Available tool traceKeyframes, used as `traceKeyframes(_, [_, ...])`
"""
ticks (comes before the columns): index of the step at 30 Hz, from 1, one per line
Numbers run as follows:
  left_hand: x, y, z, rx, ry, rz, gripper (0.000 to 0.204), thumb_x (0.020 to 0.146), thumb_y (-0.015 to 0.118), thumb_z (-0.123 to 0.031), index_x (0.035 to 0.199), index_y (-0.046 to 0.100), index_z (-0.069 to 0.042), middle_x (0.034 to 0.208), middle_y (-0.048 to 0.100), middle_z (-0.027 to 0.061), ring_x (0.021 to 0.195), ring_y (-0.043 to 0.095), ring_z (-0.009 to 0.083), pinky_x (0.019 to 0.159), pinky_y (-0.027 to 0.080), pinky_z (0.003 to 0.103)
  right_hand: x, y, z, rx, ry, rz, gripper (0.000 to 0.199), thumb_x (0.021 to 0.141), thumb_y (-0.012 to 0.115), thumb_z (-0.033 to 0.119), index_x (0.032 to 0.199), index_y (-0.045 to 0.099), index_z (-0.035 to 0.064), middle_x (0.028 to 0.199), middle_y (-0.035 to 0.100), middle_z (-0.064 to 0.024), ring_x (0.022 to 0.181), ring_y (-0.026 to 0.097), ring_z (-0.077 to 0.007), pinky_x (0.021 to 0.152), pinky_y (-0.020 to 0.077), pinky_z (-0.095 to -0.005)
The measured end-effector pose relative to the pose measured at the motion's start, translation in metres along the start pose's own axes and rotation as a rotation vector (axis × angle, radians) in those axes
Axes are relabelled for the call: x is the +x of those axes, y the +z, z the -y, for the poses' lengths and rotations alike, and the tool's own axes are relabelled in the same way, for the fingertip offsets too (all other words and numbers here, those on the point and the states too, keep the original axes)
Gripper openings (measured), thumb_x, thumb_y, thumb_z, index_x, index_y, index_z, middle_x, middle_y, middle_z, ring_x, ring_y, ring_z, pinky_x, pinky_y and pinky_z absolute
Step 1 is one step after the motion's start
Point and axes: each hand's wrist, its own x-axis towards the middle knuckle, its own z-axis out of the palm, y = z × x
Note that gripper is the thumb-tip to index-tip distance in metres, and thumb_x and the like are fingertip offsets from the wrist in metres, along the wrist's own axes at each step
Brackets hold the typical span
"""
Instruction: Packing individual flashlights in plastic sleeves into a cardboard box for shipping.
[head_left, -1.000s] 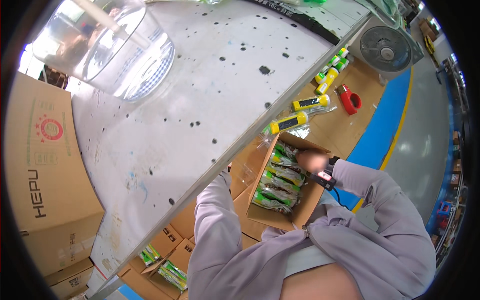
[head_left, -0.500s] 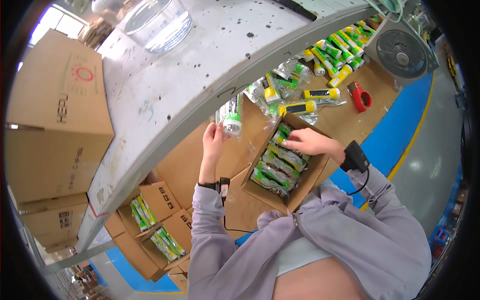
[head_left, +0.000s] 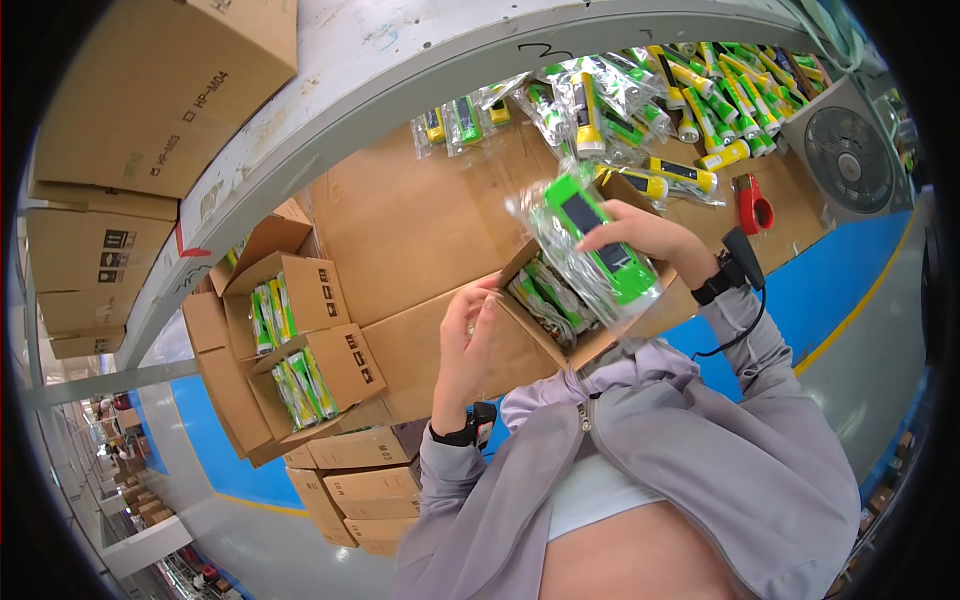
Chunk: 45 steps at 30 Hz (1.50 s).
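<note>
Over the open cardboard box (head_left: 535, 338), my right hand (head_left: 650, 235) grips a green flashlight (head_left: 625, 272) in a clear plastic bag. Dark panels show on its face, partly covered by my fingers; whether a second flashlight lies alongside in the grip I cannot tell. Inside the box, several bagged green flashlights (head_left: 545, 300) lie side by side, and the held one hides the rest of the contents. My left hand (head_left: 468, 325) is at the box's left corner, its fingers closed on the cardboard edge.
Beyond the box lie bagged flashlights (head_left: 465, 120) and a heap of loose yellow and green ones (head_left: 740, 95). A red tape dispenser (head_left: 750, 205) and a grey fan (head_left: 850, 158) stand right. Filled cartons (head_left: 290, 300) sit left, below a white shelf edge (head_left: 400, 75).
My right hand has come up from inside the box with the bagged flashlight. My left hand has let go of a bagged flashlight and moved to the box edge. The view has shifted.
</note>
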Motion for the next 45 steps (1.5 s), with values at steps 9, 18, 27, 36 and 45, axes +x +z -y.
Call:
traceKeyframes(9, [-0.013,0.012,0.088,-0.048,-0.137,0.007,0.063,0.091,0.051,-0.011,0.143,0.015,-0.011,0.141,0.023,0.0128,0.114,0.047,0.0197,0.091,0.042,0.031,0.059,0.034,-0.049,-1.189,0.170,0.366,0.055,0.069,0.062,0.045,0.078,0.062,-0.0097,0.073,0.062,-0.0249,0.071,0.061,-0.0369,0.066,0.0484,-0.0393])
traceKeyframes(18, [-0.015,0.021,0.087,-0.072,-0.106,-0.060,0.064,0.088,0.058,-0.015,0.138,0.021,-0.006,0.139,0.027,0.0151,0.119,0.043,0.0313,0.098,0.039,0.038,0.065,0.100,-0.121,-1.131,0.134,-0.237,0.043,0.076,0.055,0.029,0.094,0.055,-0.0096,0.081,0.062,-0.0263,0.077,0.062,-0.0384,0.070,0.0501,-0.0424])
traceKeyframes(27, [-0.004,-0.004,0.085,-0.297,-0.163,0.066,0.052,0.090,0.054,-0.012,0.134,0.028,-0.006,0.131,0.036,0.0110,0.109,0.053,0.0231,0.090,0.046,0.033,0.042,0.076,-0.125,-0.898,-0.036,0.052,0.048,0.071,0.067,0.021,0.107,0.051,-0.0059,0.078,0.059,-0.0297,0.078,0.060,-0.0416,0.069,0.0481,-0.0452])
traceKeyframes(36, [0.217,-0.108,0.163,0.290,-0.256,-0.028,0.041,0.089,0.056,-0.032,0.110,0.050,0.002,0.093,0.060,0.0106,0.077,0.061,0.0152,0.066,0.050,0.028,0.050,0.101,-0.155,-0.869,0.169,-0.113,0.065,0.072,0.058,0.006,0.132,0.035,-0.0034,0.076,0.059,-0.0274,0.072,0.060,-0.0387,0.063,0.0455,-0.0436])
traceKeyframes(45, [0.364,-0.071,0.270,0.706,-0.207,-0.340,0.041,0.085,0.057,-0.035,0.095,0.056,0.004,0.082,0.061,0.0142,0.076,0.061,0.0216,0.067,0.050,0.033,0.037,0.106,-0.151,-0.778,0.114,-0.262,0.061,0.067,0.063,0.006,0.124,0.044,0.0003,0.077,0.060,-0.0265,0.074,0.059,-0.0402,0.065,0.0462,-0.0455])
